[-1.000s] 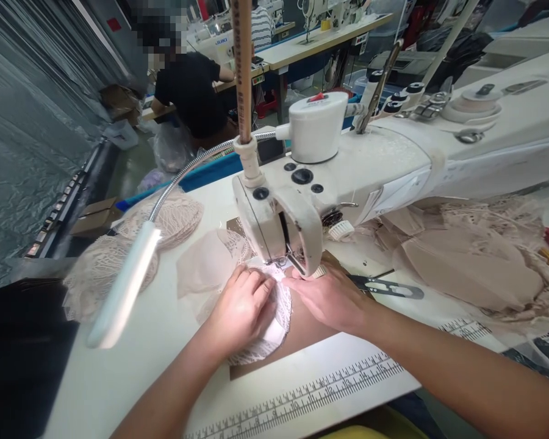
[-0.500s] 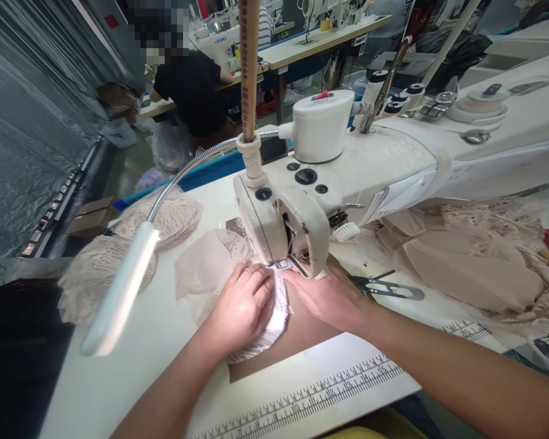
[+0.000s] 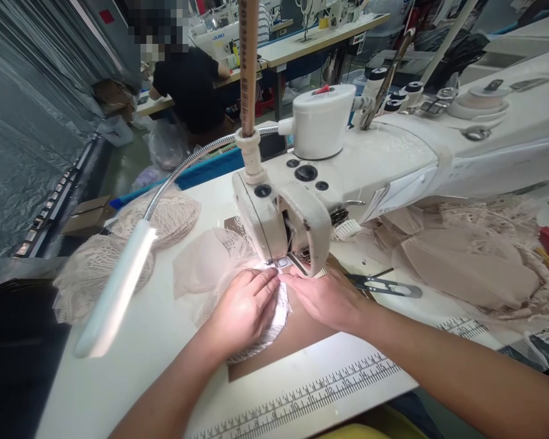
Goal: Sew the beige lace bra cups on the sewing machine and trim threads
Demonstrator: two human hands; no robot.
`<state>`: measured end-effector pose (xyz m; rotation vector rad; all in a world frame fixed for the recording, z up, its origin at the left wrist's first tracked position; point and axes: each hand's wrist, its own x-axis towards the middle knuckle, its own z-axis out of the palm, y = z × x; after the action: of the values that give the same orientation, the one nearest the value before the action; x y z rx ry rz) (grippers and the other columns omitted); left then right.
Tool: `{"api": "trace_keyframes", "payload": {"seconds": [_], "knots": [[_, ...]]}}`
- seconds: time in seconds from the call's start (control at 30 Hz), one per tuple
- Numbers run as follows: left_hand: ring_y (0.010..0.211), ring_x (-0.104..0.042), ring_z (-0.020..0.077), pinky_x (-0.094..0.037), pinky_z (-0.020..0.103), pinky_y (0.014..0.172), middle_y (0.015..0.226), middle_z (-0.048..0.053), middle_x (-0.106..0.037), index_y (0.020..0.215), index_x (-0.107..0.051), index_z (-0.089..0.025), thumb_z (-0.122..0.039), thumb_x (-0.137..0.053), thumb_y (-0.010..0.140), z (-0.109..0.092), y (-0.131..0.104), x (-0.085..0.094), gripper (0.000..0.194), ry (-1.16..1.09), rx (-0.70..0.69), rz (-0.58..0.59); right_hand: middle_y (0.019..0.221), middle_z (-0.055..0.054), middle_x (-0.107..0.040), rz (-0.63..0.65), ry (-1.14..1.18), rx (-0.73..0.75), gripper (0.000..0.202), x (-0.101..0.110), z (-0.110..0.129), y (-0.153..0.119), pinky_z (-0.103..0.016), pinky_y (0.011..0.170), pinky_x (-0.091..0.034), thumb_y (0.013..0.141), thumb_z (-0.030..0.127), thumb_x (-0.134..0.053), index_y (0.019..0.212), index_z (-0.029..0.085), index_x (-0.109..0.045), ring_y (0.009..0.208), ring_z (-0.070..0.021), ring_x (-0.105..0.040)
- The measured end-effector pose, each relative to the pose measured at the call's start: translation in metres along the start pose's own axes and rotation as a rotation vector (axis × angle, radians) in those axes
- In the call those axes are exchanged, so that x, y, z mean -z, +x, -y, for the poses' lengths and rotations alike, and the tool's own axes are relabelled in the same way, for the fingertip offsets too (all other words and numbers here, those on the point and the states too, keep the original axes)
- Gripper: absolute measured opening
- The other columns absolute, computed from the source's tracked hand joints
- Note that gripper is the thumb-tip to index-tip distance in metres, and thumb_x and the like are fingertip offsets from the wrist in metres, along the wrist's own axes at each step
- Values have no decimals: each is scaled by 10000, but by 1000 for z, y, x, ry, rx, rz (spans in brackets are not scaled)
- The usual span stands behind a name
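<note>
A white sewing machine head (image 3: 279, 213) stands over a piece of pale lace fabric (image 3: 279, 311), whose upper edge runs to the presser foot (image 3: 281, 262). My left hand (image 3: 247, 302) lies over the lace with its fingers together, holding it just in front of the foot. From the other side my right hand (image 3: 327, 296) holds the fabric's edge, its fingertips close to those of my left hand. Sheer pale fabric (image 3: 210, 262) spreads to the left of the foot. Beneath the lace is a brown panel (image 3: 306, 326). What lies under my fingers is hidden.
A lit lamp (image 3: 116, 286) on a bendy neck hangs at left above stacked lace pieces (image 3: 165, 210). Thread snips (image 3: 388, 286) lie to the right, before a heap of beige fabric (image 3: 471, 262). A ruler strip (image 3: 302, 402) follows the table's front edge. Another person (image 3: 187, 91) sits beyond.
My left fingertips have shifted slightly right and toward me, closer to my right fingertips. The right hand stays nearly in place. The view has moved a little.
</note>
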<state>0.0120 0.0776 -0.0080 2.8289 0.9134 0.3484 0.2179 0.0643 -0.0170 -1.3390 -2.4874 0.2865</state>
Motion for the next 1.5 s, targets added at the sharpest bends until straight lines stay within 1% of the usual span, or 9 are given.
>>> {"api": "trace_keyframes", "payload": {"seconds": [0.33, 0.53, 0.7, 0.9, 1.1, 1.2, 1.33, 1.43, 1.5], "knots": [[896, -545, 257, -474, 427, 787, 1098, 166, -639, 1203, -570, -118, -208, -412, 917, 1, 4, 2, 339, 68, 13, 21, 831, -71, -607, -21, -74, -24, 327, 1, 3, 3, -275, 624, -349, 830, 72, -426, 1026, 181, -664, 696, -167, -493], [952, -522, 259, -451, 431, 857, 1189, 142, -613, 1240, -545, -126, -187, -417, 916, 4, 3, 0, 354, 74, 17, 46, 843, -67, -611, -15, -117, -42, 294, 3, 6, 5, -274, 603, -337, 822, 60, -420, 941, 174, -663, 660, -156, -466], [945, -520, 256, -443, 429, 866, 1197, 143, -608, 1218, -553, -114, -167, -425, 907, 9, 0, -2, 341, 65, 6, 49, 805, -59, -597, -1, -90, -43, 324, 1, 4, 4, -273, 603, -331, 829, 63, -414, 991, 179, -670, 654, -156, -453], [1003, -522, 262, -435, 439, 887, 1138, 143, -632, 1177, -572, -129, -139, -426, 900, 12, 1, -3, 313, 42, -17, 32, 784, -52, -598, -59, -54, 17, 318, 2, 1, 2, -280, 626, -335, 846, 75, -408, 992, 172, -673, 668, -156, -465], [1004, -522, 268, -430, 445, 890, 1089, 139, -633, 1040, -630, -140, -234, -418, 923, 14, 5, 3, 260, 33, 28, 28, 783, -61, -590, -42, -59, 21, 304, 1, 1, 4, -285, 637, -341, 867, 77, -389, 920, 156, -678, 702, -161, -489], [1031, -515, 282, -425, 451, 896, 1091, 144, -623, 1018, -634, -140, -258, -421, 917, 16, 5, 5, 264, 35, 55, 40, 777, -64, -585, -35, -115, 1, 299, -1, 3, 5, -298, 650, -337, 862, 77, -390, 908, 160, -674, 722, -176, -492], [1091, -487, 311, -400, 480, 928, 1173, 155, -589, 1089, -615, -136, -296, -418, 919, 18, 4, 4, 305, 44, 91, 64, 782, -63, -587, -61, -162, 0, 274, -3, 2, 5, -312, 641, -318, 841, 77, -408, 875, 165, -665, 719, -183, -483], [1125, -471, 326, -378, 506, 953, 1243, 166, -549, 1202, -564, -146, -336, -431, 919, 19, 1, 7, 366, 28, 114, 86, 769, -53, -577, -111, -95, 19, 282, -4, 0, 4, -298, 628, -316, 842, 70, -412, 901, 165, -671, 689, -167, -470], [1137, -470, 322, -379, 499, 958, 1276, 164, -523, 1268, -517, -166, -354, -450, 913, 17, -1, 13, 407, -12, 126, 94, 762, -46, -568, -137, -47, 39, 296, -4, -2, 3, -290, 628, -318, 849, 70, -408, 938, 167, -673, 673, -157, -458]]}}
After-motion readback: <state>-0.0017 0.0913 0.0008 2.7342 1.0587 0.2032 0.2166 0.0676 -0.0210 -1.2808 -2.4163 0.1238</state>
